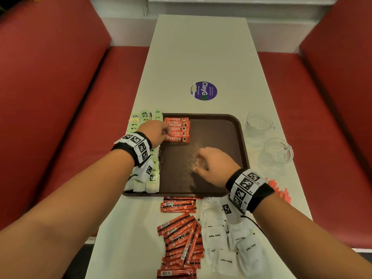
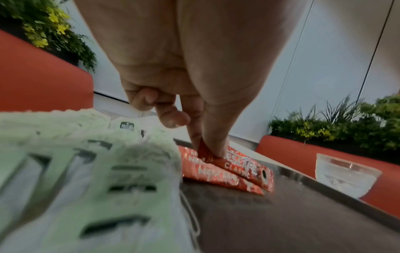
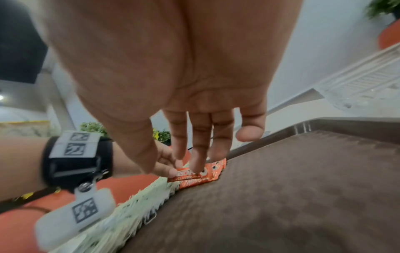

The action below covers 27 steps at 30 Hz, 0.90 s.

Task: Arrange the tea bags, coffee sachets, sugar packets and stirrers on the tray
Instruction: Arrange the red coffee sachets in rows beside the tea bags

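A brown tray [image 1: 221, 141] lies on the white table. Pale green tea bags [image 1: 154, 178] run in a row along its left edge. Several red coffee sachets [image 1: 178, 128] are lined up in the tray's far left corner. My left hand [image 1: 161, 130] pinches the left end of the nearest coffee sachet [image 2: 238, 167] between thumb and forefinger [image 2: 216, 145]. My right hand [image 1: 207, 164] hovers over the tray's middle, its fingers [image 3: 201, 154] hanging relaxed and holding nothing. Loose coffee sachets [image 1: 181, 238], white sugar packets [image 1: 227, 238] and red stirrers [image 1: 279, 190] lie on the table near me.
Two clear glass cups [image 1: 259, 123] [image 1: 278, 151] stand right of the tray. A purple round sticker [image 1: 203, 91] marks the table beyond it. Red bench seats [image 1: 60, 117] flank the narrow table on both sides. The tray's right half is bare.
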Available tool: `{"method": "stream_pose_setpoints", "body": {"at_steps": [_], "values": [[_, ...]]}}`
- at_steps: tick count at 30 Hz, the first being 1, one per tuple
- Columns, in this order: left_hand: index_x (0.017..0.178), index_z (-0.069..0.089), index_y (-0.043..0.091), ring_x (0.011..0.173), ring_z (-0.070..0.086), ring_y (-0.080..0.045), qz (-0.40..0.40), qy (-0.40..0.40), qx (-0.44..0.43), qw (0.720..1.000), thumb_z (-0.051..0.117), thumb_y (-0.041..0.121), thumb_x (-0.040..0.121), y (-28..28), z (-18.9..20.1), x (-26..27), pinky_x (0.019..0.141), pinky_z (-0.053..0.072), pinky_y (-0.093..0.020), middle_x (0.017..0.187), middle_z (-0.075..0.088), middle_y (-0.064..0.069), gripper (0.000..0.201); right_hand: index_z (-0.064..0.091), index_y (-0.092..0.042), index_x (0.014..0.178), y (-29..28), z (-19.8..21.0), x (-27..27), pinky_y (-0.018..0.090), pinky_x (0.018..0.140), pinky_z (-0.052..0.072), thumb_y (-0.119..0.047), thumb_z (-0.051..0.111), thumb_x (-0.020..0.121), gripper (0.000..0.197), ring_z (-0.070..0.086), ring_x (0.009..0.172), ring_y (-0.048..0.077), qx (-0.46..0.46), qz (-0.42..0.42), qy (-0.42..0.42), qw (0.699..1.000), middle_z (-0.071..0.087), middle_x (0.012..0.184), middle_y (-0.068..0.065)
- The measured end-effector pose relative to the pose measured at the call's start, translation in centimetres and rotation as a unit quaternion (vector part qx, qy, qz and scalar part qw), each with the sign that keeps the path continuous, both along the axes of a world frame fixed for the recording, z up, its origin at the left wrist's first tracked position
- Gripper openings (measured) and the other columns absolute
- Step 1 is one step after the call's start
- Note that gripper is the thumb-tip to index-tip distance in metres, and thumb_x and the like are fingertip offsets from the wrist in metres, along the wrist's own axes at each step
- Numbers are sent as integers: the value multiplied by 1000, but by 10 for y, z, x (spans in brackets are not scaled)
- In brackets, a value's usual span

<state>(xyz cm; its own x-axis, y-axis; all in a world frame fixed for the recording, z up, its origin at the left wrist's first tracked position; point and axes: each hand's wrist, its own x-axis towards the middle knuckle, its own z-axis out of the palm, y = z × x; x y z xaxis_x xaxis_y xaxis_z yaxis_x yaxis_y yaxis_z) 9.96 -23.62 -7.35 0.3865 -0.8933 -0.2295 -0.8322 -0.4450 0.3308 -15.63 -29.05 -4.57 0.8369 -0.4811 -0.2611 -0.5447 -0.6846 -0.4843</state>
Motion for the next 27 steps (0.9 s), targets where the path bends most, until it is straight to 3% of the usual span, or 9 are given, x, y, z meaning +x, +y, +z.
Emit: {"method": "stream_pose_setpoints", "body": {"at_steps": [6, 9, 12, 15, 18, 22, 27], "values": [[92, 69, 33, 94, 65, -17, -8, -88, 52, 995, 71, 36, 87, -11, -12, -2, 88, 52, -36, 95, 70, 9, 6, 64, -29, 102, 23, -4, -2, 31, 78, 47, -41, 63, 93, 14, 53, 86, 12, -11, 141, 78, 987, 54, 92, -11], [94, 71, 34, 98, 65, -18, -10, -128, 68, 989, 69, 41, 88, -15, -12, -2, 89, 50, -36, 98, 72, 9, 9, 69, -27, 111, 34, -10, 0, 35, 82, 53, -41, 62, 94, 23, 58, 88, 14, -11, 181, 114, 977, 61, 93, -9], [99, 72, 35, 100, 65, -19, -11, -146, 75, 986, 69, 42, 89, -19, -11, -2, 90, 50, -37, 100, 72, 8, 13, 70, -30, 119, 48, -14, 2, 36, 85, 55, -42, 61, 94, 29, 65, 96, 18, -16, 217, 123, 968, 71, 107, -7], [97, 71, 33, 99, 65, -19, -13, -138, 79, 987, 70, 40, 89, -20, -9, -3, 89, 50, -36, 99, 72, 8, 11, 72, -31, 119, 55, -15, 7, 39, 83, 57, -42, 59, 94, 30, 66, 94, 23, -34, 234, 136, 962, 74, 104, -4], [96, 70, 32, 98, 65, -19, -4, -122, 62, 991, 69, 39, 88, -17, -5, -6, 91, 51, -37, 98, 72, 6, 10, 75, -27, 108, 60, -15, 10, 39, 77, 58, -42, 59, 92, 27, 67, 86, 25, -63, 238, 159, 956, 73, 93, -2], [99, 71, 31, 96, 65, -19, 4, -96, 3, 995, 64, 38, 90, -1, 11, -15, 88, 52, -37, 95, 72, 8, 14, 72, -16, 97, 70, -14, 12, 36, 72, 56, -37, 58, 94, 25, 65, 78, 28, -96, 238, 207, 944, 61, 78, 1], [93, 69, 34, 95, 58, -15, -6, -67, -61, 996, 62, 41, 90, 46, 28, -39, 91, 47, -41, 85, 69, 16, 10, 70, -12, 101, 83, -11, 11, 37, 73, 56, -29, 58, 94, 21, 63, 80, 29, -119, 233, 231, 937, 58, 82, 5]]}}
